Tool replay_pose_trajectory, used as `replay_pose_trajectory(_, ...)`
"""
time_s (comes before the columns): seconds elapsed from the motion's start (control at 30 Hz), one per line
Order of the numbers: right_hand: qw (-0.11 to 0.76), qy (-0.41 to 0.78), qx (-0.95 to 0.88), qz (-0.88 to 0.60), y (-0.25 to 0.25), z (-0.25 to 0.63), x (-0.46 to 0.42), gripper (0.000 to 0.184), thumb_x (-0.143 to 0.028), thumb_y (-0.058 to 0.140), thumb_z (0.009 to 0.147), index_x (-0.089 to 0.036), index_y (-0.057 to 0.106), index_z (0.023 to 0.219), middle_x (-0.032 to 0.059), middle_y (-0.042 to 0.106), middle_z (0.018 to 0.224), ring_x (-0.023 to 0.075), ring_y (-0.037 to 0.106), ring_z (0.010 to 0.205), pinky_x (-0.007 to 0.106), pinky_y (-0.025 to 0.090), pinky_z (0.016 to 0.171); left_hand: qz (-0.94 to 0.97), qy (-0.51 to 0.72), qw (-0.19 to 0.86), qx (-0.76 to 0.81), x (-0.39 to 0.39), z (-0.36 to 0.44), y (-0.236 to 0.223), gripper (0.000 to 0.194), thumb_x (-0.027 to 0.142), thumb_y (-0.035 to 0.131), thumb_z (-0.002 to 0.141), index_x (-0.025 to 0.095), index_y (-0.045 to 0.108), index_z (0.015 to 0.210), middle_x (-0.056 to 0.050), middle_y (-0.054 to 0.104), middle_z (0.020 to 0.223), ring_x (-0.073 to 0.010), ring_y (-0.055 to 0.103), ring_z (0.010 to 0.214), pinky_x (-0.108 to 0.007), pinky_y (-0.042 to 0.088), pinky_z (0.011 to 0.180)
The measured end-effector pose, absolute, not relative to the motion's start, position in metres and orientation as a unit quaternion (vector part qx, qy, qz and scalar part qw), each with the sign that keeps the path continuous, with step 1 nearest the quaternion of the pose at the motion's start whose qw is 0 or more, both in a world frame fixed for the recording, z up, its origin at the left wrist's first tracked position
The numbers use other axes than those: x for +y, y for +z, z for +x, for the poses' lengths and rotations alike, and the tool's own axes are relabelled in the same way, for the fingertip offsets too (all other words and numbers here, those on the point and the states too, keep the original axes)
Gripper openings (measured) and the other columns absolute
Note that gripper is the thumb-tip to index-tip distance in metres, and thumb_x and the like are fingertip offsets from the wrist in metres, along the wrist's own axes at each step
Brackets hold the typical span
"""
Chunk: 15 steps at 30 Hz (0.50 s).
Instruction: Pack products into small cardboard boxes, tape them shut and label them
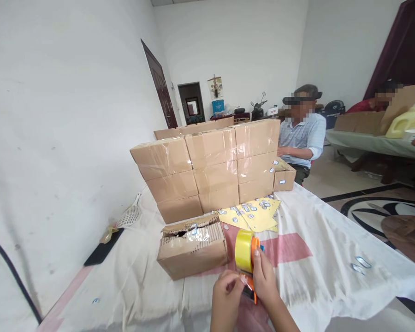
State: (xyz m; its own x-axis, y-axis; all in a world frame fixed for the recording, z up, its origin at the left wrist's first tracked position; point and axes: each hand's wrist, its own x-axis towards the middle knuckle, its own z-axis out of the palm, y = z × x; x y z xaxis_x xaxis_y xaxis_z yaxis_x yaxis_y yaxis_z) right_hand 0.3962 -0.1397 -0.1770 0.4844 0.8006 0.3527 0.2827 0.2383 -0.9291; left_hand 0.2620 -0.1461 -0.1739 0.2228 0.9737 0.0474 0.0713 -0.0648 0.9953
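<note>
My right hand (264, 279) is wrapped round an orange tape dispenser (255, 247) that carries a wide roll of yellowish tape (242, 251). At the dispenser's lower end, my left hand (226, 295) pinches the clear tape end (246, 279) between thumb and fingertips. Left of the hands lies a small cardboard box (193, 256), its torn top partly covered by clear tape. Behind it, taped cardboard boxes (214, 170) are stacked three high in a row. Yellow paper (259, 216) with several small labels is spread at the foot of the stack.
A white cloth (131, 290) covers the table. At its left edge lie a black flat object (104, 249) and a white perforated scoop (130, 215). A smaller box (284, 177) stands right of the stack. A person (302, 133) sits behind; another table (370, 138) stands at right.
</note>
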Motion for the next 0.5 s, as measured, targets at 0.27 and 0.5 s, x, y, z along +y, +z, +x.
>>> replay_pose_trajectory(0.27, 0.654, 0.21, -0.424, -0.59, -0.17, 0.394, -0.142, 0.051, -0.064, 0.038, 0.102, -0.025, 0.057, 0.075, 0.0031, 0.06, 0.065, 0.0252, 0.057, 0.06, 0.038, 0.048, 0.057, 0.497, 0.33, 0.671, 0.441, -0.16, 0.254, -0.187, 0.047, 0.061, 0.079, 0.066, 0.015, 0.07, 0.075, -0.004, 0.066, 0.059, -0.0121, 0.053, 0.05, -0.025, 0.036, 0.053)
replay_pose_trajectory(0.5, 0.678, 0.23, -0.396, -0.575, -0.168, 0.393, -0.147, 0.053, -0.067, 0.043, 0.099, -0.024, 0.062, 0.076, 0.005, 0.064, 0.065, 0.0258, 0.06, 0.06, 0.037, 0.049, 0.054, 0.531, 0.302, 0.635, 0.473, -0.174, 0.248, -0.2, 0.05, 0.067, 0.076, 0.068, 0.017, 0.07, 0.071, -0.005, 0.065, 0.057, -0.0144, 0.055, 0.047, -0.027, 0.042, 0.05)
